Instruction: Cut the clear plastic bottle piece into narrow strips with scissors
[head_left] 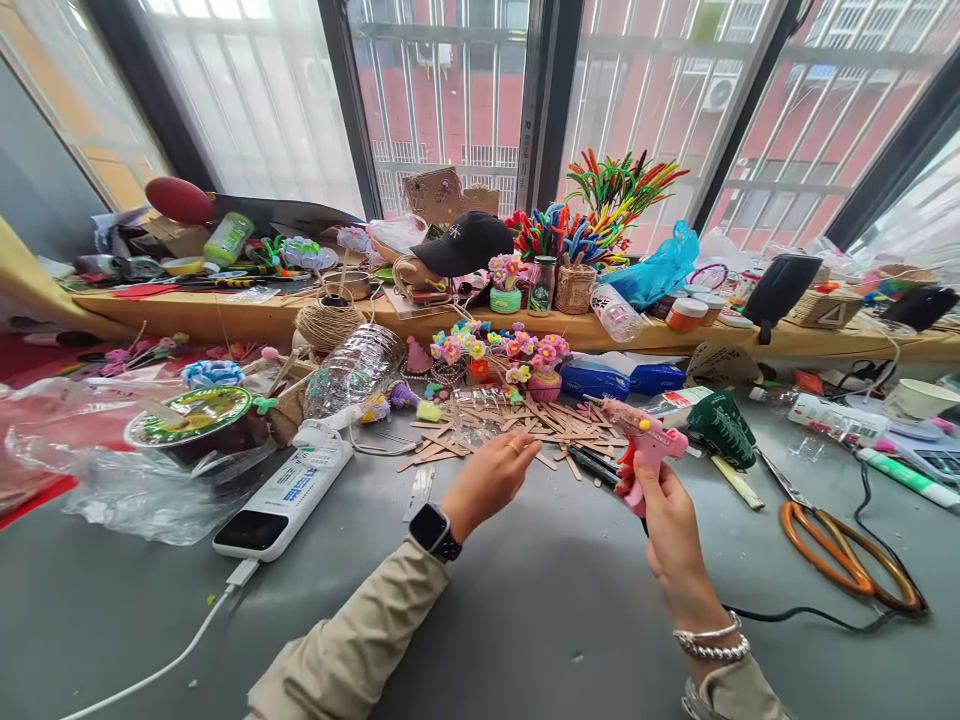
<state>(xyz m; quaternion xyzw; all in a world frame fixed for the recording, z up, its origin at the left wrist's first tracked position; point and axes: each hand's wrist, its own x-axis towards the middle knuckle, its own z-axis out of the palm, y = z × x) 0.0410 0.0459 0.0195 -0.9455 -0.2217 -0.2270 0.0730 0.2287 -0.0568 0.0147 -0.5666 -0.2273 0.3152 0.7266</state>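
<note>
In my right hand [667, 525] is a pink hot glue gun [646, 445], gripped by its handle, its nozzle pointing up and to the left. A black cord runs from it to the right across the table. My left hand [491, 480], with a dark watch on the wrist, hovers at the near edge of a pile of wooden craft sticks [544, 425]. Its fingers are curled together, and whatever they may hold is hidden. A black marker [592, 465] lies between the hands, partly behind the glue gun.
Large scissors [844, 550] with orange handles lie on the right. On the left are a white power bank [289, 495] with a cable and a round container [191, 425] in clear plastic. Pink flowers [546, 360] and twine [335, 322] stand behind, below a crowded wooden ledge [262, 318].
</note>
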